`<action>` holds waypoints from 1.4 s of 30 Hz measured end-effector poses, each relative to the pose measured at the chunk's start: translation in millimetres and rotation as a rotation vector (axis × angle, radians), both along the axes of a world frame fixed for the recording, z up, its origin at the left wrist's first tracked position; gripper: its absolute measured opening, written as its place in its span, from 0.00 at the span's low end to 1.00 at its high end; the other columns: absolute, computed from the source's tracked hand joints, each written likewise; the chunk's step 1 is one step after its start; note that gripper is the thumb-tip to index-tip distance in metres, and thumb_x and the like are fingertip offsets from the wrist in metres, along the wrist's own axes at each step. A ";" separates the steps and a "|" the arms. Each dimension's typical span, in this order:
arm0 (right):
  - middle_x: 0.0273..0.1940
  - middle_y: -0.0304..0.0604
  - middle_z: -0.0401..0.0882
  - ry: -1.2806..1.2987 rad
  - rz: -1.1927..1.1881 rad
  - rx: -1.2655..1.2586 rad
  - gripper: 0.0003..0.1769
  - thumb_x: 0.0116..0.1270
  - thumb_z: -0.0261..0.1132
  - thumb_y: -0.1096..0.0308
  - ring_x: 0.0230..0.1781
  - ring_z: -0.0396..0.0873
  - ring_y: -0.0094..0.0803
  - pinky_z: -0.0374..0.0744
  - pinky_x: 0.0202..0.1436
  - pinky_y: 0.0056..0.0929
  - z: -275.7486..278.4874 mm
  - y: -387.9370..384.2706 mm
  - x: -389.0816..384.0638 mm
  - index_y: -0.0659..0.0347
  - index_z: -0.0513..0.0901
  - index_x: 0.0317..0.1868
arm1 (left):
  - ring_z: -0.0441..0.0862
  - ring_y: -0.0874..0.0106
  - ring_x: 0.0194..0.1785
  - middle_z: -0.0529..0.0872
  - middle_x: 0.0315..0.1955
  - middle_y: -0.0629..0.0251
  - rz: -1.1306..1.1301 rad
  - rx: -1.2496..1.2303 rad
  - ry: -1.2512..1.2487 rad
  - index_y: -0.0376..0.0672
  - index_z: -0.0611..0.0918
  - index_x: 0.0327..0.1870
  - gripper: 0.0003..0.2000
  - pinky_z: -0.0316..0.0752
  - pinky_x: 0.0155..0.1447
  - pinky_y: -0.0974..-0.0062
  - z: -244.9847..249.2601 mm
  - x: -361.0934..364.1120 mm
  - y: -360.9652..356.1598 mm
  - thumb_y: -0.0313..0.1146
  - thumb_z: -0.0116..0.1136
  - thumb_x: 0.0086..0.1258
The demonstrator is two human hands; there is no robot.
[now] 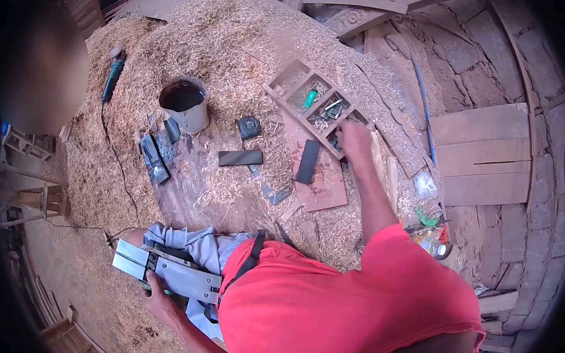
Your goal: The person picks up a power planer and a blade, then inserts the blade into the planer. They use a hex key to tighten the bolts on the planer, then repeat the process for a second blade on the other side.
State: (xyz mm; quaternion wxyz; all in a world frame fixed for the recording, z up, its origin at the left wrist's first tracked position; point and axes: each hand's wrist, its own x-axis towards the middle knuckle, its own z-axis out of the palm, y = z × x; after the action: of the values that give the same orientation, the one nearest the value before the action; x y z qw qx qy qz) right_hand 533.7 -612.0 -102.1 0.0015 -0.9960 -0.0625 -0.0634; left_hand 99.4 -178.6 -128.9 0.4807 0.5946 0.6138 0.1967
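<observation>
- Sitting ahead of you: one wooden box (pixel 300 118), four compartments. Looks stiff and fairly light; I'd grab the long walls.
- One power planer (pixel 186 279), on your lap, metal sole up. Probably heavy, rigid, slick on the plates, so hold the body, thumb clear of that middle gap. Your left hand (pixel 160 301) has it gripped along the side.
- One bucket (pixel 192 117).
- Your right hand (pixel 354 140) dips into the box's nearest compartment; fingertips hidden, so can't tell if they're pinching anything.
- Two flat blocks: a grey one (pixel 240 158), and a darker one (pixel 307 162) partly on the reddish board (pixel 326 191).
- One tape measure (pixel 249 127).
- One green item (pixel 310 98), boxed.
- Metal bits (pixel 327 114), too jumbled to count.
</observation>
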 end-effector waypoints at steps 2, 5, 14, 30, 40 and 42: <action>0.46 0.54 0.93 0.138 -0.029 -0.128 0.12 0.64 0.77 0.62 0.52 0.90 0.55 0.85 0.60 0.56 -5.9 -24.4 11.6 0.51 0.96 0.47 | 0.85 0.65 0.45 0.91 0.43 0.58 -0.011 0.013 0.028 0.32 0.88 0.52 0.31 0.78 0.56 0.61 -0.8 1.7 -0.2 0.60 0.71 0.77; 0.49 0.52 0.92 0.142 0.013 -0.283 0.14 0.60 0.79 0.60 0.58 0.87 0.53 0.80 0.66 0.57 -15.6 -28.5 12.3 0.49 0.97 0.47 | 0.86 0.63 0.44 0.92 0.41 0.58 -0.028 0.049 0.067 0.33 0.89 0.52 0.31 0.78 0.55 0.59 -5.7 -2.4 0.6 0.62 0.71 0.76; 0.43 0.55 0.94 0.065 0.251 -0.325 0.15 0.58 0.68 0.63 0.44 0.91 0.59 0.84 0.54 0.59 -60.5 -50.0 37.5 0.54 0.97 0.42 | 0.85 0.69 0.35 0.91 0.32 0.60 0.047 0.125 0.158 0.32 0.90 0.44 0.26 0.80 0.44 0.64 8.1 2.1 -8.4 0.55 0.77 0.73; 0.31 0.32 0.81 0.578 0.204 1.095 0.12 0.84 0.72 0.58 0.24 0.75 0.17 0.72 0.23 0.17 -9.5 140.9 -11.6 0.57 0.85 0.47 | 0.89 0.59 0.40 0.91 0.35 0.53 0.116 0.052 0.119 0.31 0.87 0.47 0.35 0.82 0.51 0.60 -11.3 -2.6 -8.1 0.63 0.76 0.66; 0.42 0.41 0.91 1.518 0.600 1.321 0.14 0.83 0.70 0.69 0.39 0.90 0.27 0.88 0.44 0.26 -12.4 332.2 -192.2 0.69 0.89 0.61 | 0.90 0.57 0.43 0.92 0.38 0.48 0.115 0.076 0.087 0.30 0.87 0.46 0.35 0.82 0.53 0.59 -10.5 -1.2 -12.0 0.64 0.74 0.69; 0.44 0.46 0.92 1.403 0.843 1.197 0.12 0.82 0.69 0.71 0.39 0.91 0.30 0.90 0.47 0.28 -11.8 346.4 -208.5 0.67 0.89 0.60 | 0.90 0.56 0.43 0.92 0.38 0.47 0.119 0.081 0.074 0.29 0.87 0.46 0.34 0.82 0.54 0.58 -9.7 -2.0 -12.3 0.63 0.73 0.70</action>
State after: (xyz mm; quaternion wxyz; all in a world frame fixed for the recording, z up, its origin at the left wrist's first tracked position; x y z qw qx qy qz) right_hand 325.1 -265.6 -113.9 0.5590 -0.5410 -0.3519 0.5206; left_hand 97.4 -190.9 -138.7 0.4209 0.5829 0.6568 0.2274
